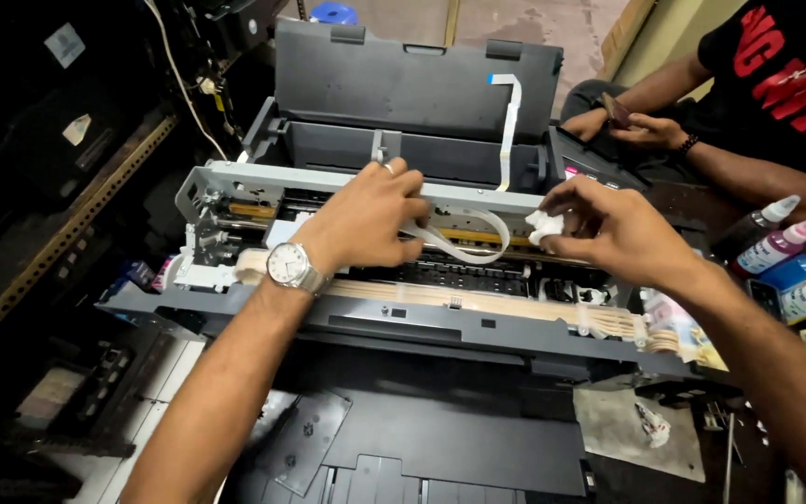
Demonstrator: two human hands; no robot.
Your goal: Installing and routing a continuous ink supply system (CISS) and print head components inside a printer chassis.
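I see my left hand (366,219) resting on the metal frame rail (459,194) of the opened printer (403,280), fingers curled down over the rail and closed on a loop of white ribbon cable (464,245) at the middle of the machine. My right hand (613,229) sits near the rail's right end, thumb and fingertips pinched together on a small wad of white tissue (545,227) held just above the carriage area. A wristwatch (289,265) shows on my left wrist. At the bench's right edge lie four ink bottles (790,257), tips pointing up and right. Beyond the printer's far right corner, another person's hands (632,123) hold a dark phone.
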